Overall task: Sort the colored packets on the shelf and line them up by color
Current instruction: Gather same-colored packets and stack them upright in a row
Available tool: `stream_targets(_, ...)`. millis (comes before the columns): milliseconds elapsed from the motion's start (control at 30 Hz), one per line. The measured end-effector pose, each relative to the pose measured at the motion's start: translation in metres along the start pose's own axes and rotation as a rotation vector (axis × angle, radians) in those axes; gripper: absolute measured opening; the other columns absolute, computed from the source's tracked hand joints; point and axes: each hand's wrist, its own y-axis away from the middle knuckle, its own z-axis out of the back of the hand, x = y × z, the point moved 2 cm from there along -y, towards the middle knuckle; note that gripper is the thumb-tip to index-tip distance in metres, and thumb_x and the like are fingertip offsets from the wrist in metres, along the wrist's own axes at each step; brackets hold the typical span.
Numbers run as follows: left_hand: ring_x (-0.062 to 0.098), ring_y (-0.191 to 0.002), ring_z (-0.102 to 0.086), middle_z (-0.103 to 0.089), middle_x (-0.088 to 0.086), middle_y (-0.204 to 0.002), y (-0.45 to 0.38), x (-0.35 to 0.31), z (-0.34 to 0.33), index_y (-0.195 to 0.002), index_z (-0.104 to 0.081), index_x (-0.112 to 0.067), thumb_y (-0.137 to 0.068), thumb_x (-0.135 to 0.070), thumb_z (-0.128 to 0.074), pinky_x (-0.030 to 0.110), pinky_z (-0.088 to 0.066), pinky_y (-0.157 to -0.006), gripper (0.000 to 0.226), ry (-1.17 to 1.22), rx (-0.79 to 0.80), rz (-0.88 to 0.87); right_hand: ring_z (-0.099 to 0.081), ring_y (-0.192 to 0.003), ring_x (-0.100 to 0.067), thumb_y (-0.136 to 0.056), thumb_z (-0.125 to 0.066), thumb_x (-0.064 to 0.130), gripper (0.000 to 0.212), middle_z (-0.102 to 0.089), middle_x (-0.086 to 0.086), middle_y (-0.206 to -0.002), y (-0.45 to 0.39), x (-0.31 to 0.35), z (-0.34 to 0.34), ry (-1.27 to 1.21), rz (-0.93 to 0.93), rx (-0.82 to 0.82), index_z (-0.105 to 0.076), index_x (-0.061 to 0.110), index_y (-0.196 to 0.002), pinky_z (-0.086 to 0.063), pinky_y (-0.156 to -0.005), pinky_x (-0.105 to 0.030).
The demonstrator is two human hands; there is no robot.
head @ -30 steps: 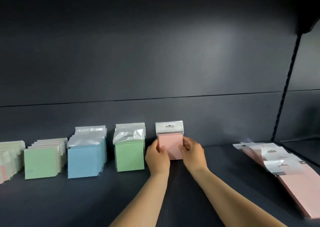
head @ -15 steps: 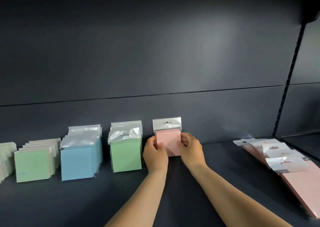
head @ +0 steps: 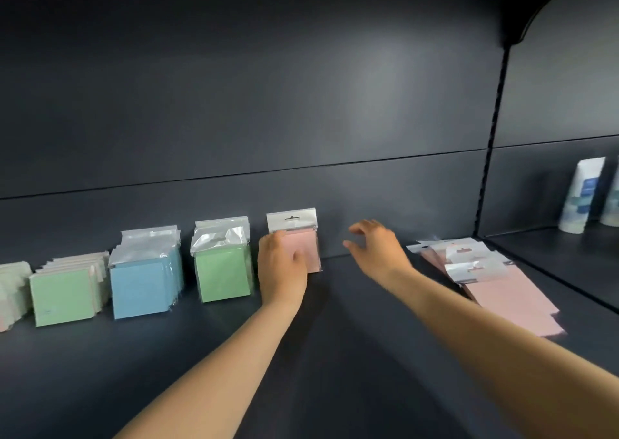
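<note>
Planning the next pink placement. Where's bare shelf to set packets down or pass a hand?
Free: the strip between the upright pink packet, held by the left hand, and the flat pink pile; the right hand hovers open there. The front shelf edge is bare too. Crowded: the left row, from the green stack through the blue stack.

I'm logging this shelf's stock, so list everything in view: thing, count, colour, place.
upright pink packet: one, pink, standing against the back wall, mid-shelf.
green stack: one stack, green, left of the pink packet.
blue stack: one stack, blue, further left.
second green stack: one stack, green, left of the blue.
pale packets: count unclear, pale, at the left edge.
flat pink packets: several, pink, lying overlapped on the right.
tubes: two, white and blue, on the neighbouring shelf.
left hand: holds the upright pink packet.
right hand: open, above the shelf.
</note>
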Motion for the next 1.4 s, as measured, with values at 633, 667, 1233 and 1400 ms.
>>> stream_targets(633, 0.020, -0.096, -0.045, -0.052, 0.004, -0.116, 0.083, -0.189, -0.043, -0.111, -0.055, -0.011, -0.090, -0.033, -0.054, 0.029, -0.040, -0.084, 0.031, -0.610, 0.603, -0.114, -0.044, -0.123, -0.022, -0.093, -0.051, 0.038, 0.049, -0.046, -0.002, -0.138, 0.037, -0.139, 0.225, 0.601, 0.202, 0.484, -0.045, 0.014, -0.135, -0.035, -0.086, -0.025)
stream_targets(667, 0.021, -0.098, -0.047, -0.052, 0.003, -0.119, 0.090, -0.192, -0.051, -0.116, -0.055, -0.011, -0.090, -0.035, -0.054, 0.030, -0.041, -0.085, 0.035, -0.595, 0.608, -0.096, -0.044, -0.123, -0.021, -0.093, -0.051, 0.038, 0.049, -0.046, -0.002, -0.137, 0.039, -0.145, 0.229, 0.592, 0.213, 0.492, -0.044, 0.014, -0.135, -0.034, -0.086, -0.025)
stream_targets(1233, 0.023, -0.085, -0.063, -0.067, 0.016, -0.097, 0.146, -0.126, -0.088, -0.107, -0.061, 0.004, -0.094, 0.001, -0.049, 0.030, -0.050, -0.075, 0.018, 0.848, 0.251, 0.561, -0.042, -0.060, -0.019, -0.073, -0.075, 0.030, 0.040, -0.044, -0.003, -0.060, 0.055, -0.196, 0.171, -0.253, -0.246, 0.538, -0.042, 0.017, -0.054, -0.038, -0.060, -0.026)
stream_targets(1400, 0.023, -0.092, -0.062, -0.064, 0.015, -0.103, 0.142, -0.115, -0.085, -0.100, -0.055, 0.000, -0.099, -0.002, -0.040, 0.035, -0.047, -0.081, 0.015, 1.042, 0.138, 0.597, -0.050, -0.063, -0.016, -0.072, -0.079, 0.021, 0.027, -0.056, -0.001, -0.068, 0.051, -0.197, 0.152, -0.354, -0.352, 0.469, -0.055, 0.011, -0.063, -0.043, -0.062, -0.025)
